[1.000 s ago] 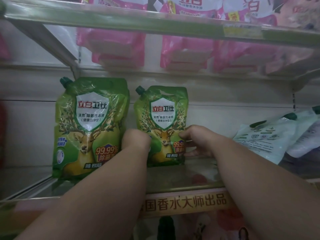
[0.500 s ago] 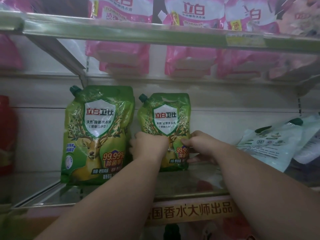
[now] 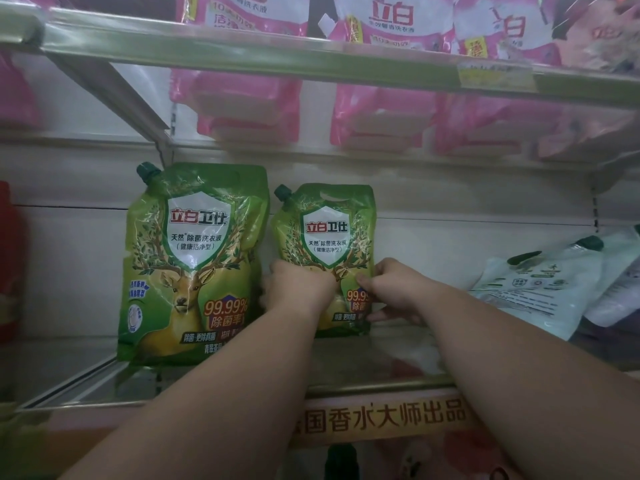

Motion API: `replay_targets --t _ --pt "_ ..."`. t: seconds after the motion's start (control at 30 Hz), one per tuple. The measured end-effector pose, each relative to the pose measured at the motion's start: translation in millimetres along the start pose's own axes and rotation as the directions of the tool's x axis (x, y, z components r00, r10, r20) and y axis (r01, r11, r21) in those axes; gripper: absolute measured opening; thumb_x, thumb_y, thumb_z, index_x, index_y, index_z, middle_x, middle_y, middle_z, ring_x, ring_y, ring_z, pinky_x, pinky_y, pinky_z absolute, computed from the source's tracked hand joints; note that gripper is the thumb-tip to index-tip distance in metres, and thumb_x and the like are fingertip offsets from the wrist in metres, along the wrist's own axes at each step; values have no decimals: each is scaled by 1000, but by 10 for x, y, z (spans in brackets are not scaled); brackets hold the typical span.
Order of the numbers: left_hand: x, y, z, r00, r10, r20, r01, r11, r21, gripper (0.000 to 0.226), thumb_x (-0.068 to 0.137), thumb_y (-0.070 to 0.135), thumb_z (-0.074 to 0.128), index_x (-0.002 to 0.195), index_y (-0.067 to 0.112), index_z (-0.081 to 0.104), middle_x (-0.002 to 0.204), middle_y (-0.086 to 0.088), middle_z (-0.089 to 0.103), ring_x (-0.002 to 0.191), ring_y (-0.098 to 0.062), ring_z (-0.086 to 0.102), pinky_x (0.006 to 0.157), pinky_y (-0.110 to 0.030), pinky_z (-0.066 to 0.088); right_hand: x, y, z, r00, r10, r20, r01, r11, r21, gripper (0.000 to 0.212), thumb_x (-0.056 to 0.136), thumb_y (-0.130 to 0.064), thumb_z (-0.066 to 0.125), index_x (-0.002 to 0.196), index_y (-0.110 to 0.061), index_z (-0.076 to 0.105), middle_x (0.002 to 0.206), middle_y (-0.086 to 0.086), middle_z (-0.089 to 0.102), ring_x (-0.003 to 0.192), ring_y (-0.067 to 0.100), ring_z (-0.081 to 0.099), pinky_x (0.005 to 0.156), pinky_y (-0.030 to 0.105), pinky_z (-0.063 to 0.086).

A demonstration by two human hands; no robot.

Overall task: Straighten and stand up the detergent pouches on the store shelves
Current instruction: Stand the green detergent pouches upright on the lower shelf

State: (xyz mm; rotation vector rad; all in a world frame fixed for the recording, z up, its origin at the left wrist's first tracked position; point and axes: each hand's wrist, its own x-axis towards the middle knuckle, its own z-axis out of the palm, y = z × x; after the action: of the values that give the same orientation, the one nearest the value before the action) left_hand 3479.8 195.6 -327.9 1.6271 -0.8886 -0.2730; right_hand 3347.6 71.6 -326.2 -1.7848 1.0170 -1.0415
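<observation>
- Two hands on one pouch: the left hand (image 3: pixel 299 287) is curled against the lower left edge of the smaller green pouch (image 3: pixel 327 237), while the right hand (image 3: pixel 394 289) pinches its lower right edge, thumb on the front.
- It stands upright on the glass shelf (image 3: pixel 346 362), deep in, just beside the larger green pouch (image 3: pixel 194 258). Long axis vertical, label facing out, spout cap at the top left corner.
- My read: soft, glossy film with liquid sloshing low — heavy at the base, slippery, prone to slump. Gripping both lower side seams looks right.
- Far right, pale pouches (image 3: pixel 533 289) lie tipped over, not yet stood up.
</observation>
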Motion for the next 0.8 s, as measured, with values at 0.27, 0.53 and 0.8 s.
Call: replay_targets --t 0.27,0.53,0.8 --pt "80 -31 -16 1000 14 23 -13 999 -33 74 74 29 61 143 14 38 130 -15 45 116 -40 59 100 -54 58 36 -27 91 998 5 -68 -9 998 -57 36 106 -32 65 130 -13 46 128 14 60 110 35 69 71 47 68" --pt "215 -82 11 999 27 29 -26 1000 -12 65 89 15 63 146 12 32 128 -16 44 115 -37 61 97 -50 61 77 -27 100 994 3 -109 -17 992 -126 34 106 -35 63 126 -14 46 122 13 62 107 33 69 73 49 68" --pt "262 -73 92 1000 -20 17 20 1000 -4 90 88 21 71 160 16 18 155 -18 30 136 -42 46 110 -52 50 27 -30 71 995 8 -103 -22 991 -132 41 100 -36 72 126 -17 47 124 12 65 110 32 69 78 54 67"
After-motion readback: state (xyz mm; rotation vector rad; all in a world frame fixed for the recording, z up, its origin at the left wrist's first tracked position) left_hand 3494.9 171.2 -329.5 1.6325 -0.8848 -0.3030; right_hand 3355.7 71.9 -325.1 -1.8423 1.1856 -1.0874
